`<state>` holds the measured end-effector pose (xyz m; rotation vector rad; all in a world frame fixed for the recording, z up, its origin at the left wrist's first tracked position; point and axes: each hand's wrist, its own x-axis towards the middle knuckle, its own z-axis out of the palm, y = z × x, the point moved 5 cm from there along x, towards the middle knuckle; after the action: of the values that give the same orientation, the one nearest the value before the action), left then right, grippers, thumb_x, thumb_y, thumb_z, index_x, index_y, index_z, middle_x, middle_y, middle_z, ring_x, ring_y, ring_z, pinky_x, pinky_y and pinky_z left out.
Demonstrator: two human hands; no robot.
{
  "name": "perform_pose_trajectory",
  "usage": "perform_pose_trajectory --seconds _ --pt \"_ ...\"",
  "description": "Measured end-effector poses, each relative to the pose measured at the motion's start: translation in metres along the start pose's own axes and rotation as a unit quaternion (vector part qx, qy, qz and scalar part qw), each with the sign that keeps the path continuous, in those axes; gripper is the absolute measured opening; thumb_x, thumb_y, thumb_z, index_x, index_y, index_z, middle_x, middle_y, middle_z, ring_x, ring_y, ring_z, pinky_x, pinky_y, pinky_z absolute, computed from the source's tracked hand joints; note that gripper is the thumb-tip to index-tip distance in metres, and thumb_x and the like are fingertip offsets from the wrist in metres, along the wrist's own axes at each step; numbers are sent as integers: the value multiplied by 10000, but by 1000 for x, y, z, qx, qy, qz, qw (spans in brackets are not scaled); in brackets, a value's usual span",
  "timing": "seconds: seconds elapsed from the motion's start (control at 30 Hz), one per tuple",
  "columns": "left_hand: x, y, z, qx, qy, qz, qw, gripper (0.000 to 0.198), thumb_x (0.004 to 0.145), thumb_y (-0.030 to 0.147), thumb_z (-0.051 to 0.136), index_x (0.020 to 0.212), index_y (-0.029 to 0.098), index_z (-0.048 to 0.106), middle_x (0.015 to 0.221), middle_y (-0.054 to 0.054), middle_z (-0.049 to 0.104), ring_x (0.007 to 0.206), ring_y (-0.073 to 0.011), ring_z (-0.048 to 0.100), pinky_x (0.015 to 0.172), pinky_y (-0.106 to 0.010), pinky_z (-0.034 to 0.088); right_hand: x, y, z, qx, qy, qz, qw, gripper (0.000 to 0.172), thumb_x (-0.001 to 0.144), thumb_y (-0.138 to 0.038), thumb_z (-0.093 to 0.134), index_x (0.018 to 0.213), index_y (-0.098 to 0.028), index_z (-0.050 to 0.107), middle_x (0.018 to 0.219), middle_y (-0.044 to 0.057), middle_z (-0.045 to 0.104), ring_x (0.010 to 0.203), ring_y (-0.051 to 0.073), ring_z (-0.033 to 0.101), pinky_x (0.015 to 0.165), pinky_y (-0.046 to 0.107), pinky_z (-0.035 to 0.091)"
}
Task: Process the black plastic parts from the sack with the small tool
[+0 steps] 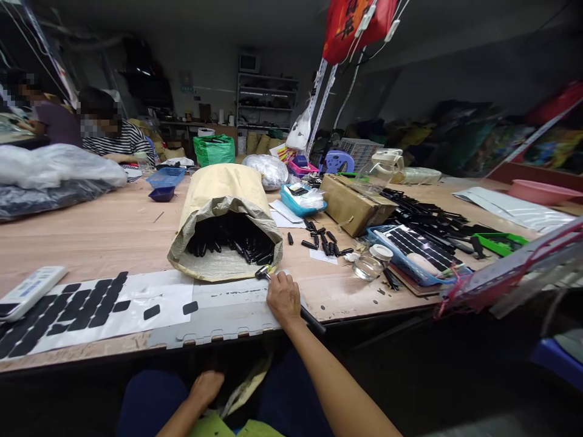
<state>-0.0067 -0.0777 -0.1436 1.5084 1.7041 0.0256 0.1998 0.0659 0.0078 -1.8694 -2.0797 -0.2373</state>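
Observation:
My right hand (pixel 285 297) is closed around the black handle of a small hammer (pixel 313 319). The hammer's head lies just beyond my fingers, by the mouth of a paper-covered woven sack (pixel 228 182). Many slim black pieces (pixel 237 237) fill the sack, which lies on its side with its opening toward me. Under my right hand is a grey sheet (pixel 218 318) with a notched front edge. Below the table edge, my left hand (pixel 207 387) hangs near my knee; its fingers are blurred and dark. Left of the grey sheet, black rounded stickers (pixel 95 303) cover a white backing sheet.
A white device (pixel 34 291) lies at the left. On the right are loose black pieces (pixel 325 240), a glass jar (pixel 371 264), a cardboard box (pixel 355 203) and a blue basket (pixel 414 258). Across the table sits a person in a striped shirt (pixel 121 139); another is farther left.

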Motion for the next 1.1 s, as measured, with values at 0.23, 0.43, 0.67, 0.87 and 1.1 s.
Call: perform_pose_trajectory --seconds 0.23,0.43,0.67,0.87,1.1 --pt "-51 93 -43 -218 -131 141 957 296 745 427 651 877 167 701 650 9 621 538 -109 505 517 -218 374 -1 -1 0 -4 0 2 1000 233 941 -192 415 1034 -169 627 980 95 592 916 224 470 768 336 322" --pt "5 156 -157 -351 96 153 919 424 746 564 643 856 154 649 688 2 615 512 -87 476 503 -217 382 -1 -1 0 -2 5 1 1000 220 935 -196 426 1025 -173 625 967 94 586 916 232 467 766 345 319" --pt "107 166 -219 -232 305 -37 923 465 665 654 654 692 191 620 640 -67 660 636 -226 621 563 -297 417 1 0 0 8 -3 3 1000 184 917 -195 444 997 -177 609 974 91 577 911 229 458 764 349 327" --pt "120 167 -225 -191 314 -58 928 259 654 452 700 698 201 653 655 -55 674 665 -235 633 594 -306 415 2 1 0 17 -7 9 1000 169 904 -210 463 1001 -184 599 983 90 574 920 229 457 766 348 337" --pt "44 147 -197 -170 245 175 938 260 721 427 647 824 191 682 785 -15 695 712 -182 614 663 -282 456 3 0 0 19 -3 10 1000 183 918 -207 440 990 -179 606 978 91 578 919 230 460 764 346 328"
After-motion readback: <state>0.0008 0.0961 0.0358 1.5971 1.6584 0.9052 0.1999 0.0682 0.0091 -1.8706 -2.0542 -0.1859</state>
